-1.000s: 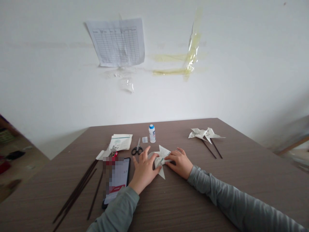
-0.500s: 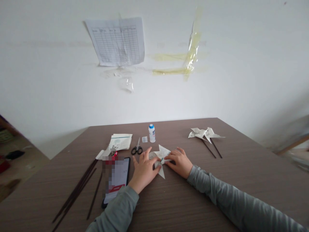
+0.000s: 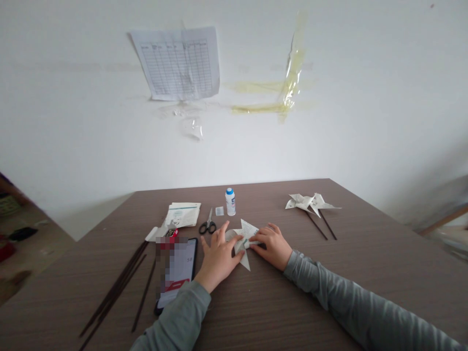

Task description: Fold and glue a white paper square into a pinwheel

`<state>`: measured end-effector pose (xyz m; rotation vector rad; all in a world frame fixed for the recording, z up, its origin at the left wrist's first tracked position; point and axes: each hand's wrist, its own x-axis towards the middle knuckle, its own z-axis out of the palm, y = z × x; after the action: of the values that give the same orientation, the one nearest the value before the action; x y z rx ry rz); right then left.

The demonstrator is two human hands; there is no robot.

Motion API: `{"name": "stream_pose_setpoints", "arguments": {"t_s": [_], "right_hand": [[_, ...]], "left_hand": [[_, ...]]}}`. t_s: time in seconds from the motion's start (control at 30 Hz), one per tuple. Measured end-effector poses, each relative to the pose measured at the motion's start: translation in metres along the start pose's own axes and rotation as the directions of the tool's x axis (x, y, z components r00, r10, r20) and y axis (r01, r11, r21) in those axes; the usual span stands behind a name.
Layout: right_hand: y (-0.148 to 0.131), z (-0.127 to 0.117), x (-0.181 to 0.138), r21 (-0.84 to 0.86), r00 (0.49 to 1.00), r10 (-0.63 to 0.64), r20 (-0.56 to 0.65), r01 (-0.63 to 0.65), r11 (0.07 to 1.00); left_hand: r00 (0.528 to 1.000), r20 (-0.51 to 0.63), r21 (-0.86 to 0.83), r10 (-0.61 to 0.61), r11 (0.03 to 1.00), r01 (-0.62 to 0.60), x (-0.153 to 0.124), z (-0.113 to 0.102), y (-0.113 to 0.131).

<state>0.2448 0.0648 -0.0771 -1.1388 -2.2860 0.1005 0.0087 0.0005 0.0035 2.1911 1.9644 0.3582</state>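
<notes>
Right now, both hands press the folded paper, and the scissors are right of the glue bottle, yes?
No. The head view shows the scissors left of the glue bottle, not right. The left hand and right hand do press the folded paper.

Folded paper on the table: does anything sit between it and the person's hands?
Nothing visible does. The left hand and right hand both rest directly on the folded paper. The scissors and glue bottle lie beyond it, the phone to its left, all apart from it.
</notes>
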Motion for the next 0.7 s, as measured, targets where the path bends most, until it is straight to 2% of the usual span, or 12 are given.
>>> {"name": "stream_pose_setpoints", "arguments": {"t_s": [0.27, 0.7], "right_hand": [[0.0015, 0.0008, 0.0004, 0.009, 1.0, -0.011, -0.014, 0.011, 1.0], [0.0014, 0.0016, 0.0015, 0.017, 1.0, 0.007, 0.007, -0.007, 1.0]], "left_hand": [[0.999, 0.042, 0.012, 0.007, 1.0, -0.008, 0.0018, -0.0007, -0.0009], [0.999, -0.029, -0.01, 0.038, 0.999, -0.038, -0.0003, 0.0022, -0.0012]]}}
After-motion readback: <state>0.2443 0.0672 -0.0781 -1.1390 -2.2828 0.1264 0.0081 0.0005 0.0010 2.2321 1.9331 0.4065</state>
